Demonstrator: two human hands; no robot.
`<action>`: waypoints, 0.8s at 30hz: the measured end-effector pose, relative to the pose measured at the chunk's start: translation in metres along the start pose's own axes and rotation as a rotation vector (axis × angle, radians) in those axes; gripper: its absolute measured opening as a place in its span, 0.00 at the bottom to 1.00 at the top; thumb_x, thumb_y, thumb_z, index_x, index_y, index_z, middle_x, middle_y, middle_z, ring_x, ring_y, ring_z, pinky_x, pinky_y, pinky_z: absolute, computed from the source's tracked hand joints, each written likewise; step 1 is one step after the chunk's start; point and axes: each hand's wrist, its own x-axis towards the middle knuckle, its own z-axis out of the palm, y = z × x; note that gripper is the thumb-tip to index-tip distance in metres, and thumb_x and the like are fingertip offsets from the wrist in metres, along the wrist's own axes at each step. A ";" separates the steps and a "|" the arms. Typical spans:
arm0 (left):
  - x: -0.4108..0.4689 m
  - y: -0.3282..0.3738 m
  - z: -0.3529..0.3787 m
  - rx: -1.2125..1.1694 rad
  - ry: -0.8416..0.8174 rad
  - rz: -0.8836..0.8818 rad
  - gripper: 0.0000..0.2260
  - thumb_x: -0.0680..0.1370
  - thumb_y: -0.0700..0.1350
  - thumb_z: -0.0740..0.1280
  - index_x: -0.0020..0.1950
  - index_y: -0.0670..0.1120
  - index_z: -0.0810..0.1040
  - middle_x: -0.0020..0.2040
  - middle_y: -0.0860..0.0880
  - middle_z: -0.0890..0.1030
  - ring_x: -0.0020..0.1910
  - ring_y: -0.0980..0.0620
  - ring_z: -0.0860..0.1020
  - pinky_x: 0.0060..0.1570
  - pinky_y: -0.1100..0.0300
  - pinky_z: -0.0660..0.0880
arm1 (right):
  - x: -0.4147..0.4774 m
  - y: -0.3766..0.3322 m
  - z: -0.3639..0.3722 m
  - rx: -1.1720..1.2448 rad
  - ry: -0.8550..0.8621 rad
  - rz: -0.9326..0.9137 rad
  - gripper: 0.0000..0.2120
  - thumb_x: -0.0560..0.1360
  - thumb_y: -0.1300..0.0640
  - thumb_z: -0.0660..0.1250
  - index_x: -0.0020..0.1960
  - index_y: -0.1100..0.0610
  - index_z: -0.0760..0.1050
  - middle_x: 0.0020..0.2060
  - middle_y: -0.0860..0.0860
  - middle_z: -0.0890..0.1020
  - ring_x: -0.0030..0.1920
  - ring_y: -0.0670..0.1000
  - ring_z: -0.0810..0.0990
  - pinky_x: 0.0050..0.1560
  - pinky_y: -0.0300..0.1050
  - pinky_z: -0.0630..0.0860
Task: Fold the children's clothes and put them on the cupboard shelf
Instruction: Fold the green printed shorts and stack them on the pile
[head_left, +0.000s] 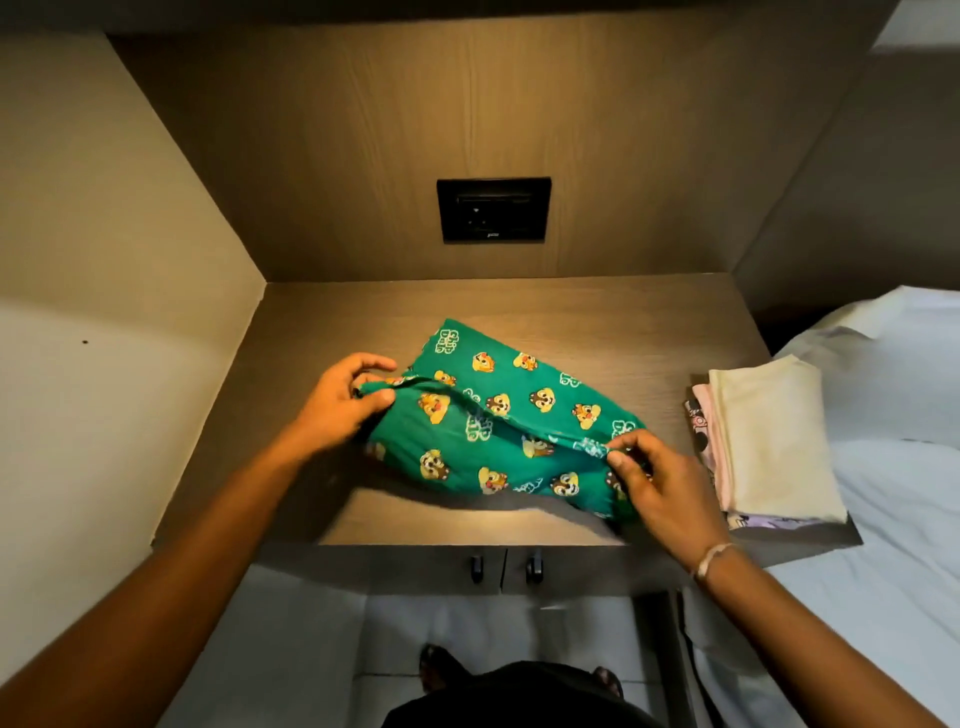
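A green children's garment printed with cartoon chipmunks lies partly folded in the middle of the wooden cupboard shelf. My left hand pinches its left edge between thumb and fingers. My right hand pinches a raised fold at the garment's right end, wrist bearing a thin bracelet. A small stack of folded clothes, cream on top with pink and printed pieces beneath, rests at the shelf's right edge.
A black wall socket is set in the wooden back panel. Beige side walls enclose the niche on the left. A bed with white sheets adjoins on the right. Two cabinet handles sit under the shelf front.
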 end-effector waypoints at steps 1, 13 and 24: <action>0.016 0.004 0.002 0.019 0.002 -0.033 0.11 0.76 0.31 0.68 0.54 0.45 0.77 0.47 0.49 0.79 0.44 0.54 0.78 0.42 0.68 0.78 | 0.009 0.001 -0.002 -0.034 0.007 0.044 0.02 0.78 0.53 0.66 0.49 0.46 0.76 0.37 0.44 0.82 0.35 0.42 0.80 0.30 0.35 0.73; 0.145 -0.001 0.058 0.316 0.133 -0.220 0.07 0.76 0.47 0.71 0.51 0.47 0.84 0.52 0.45 0.84 0.50 0.47 0.81 0.52 0.55 0.77 | 0.065 0.013 0.006 -0.418 0.111 0.274 0.10 0.78 0.47 0.64 0.55 0.49 0.80 0.46 0.50 0.84 0.42 0.51 0.78 0.36 0.41 0.73; 0.036 -0.018 0.148 0.911 0.002 -0.150 0.37 0.77 0.70 0.44 0.80 0.50 0.46 0.80 0.43 0.45 0.78 0.40 0.40 0.74 0.40 0.40 | 0.050 0.027 0.011 -0.622 -0.263 -0.098 0.26 0.79 0.38 0.49 0.75 0.45 0.60 0.75 0.48 0.62 0.74 0.55 0.60 0.71 0.58 0.62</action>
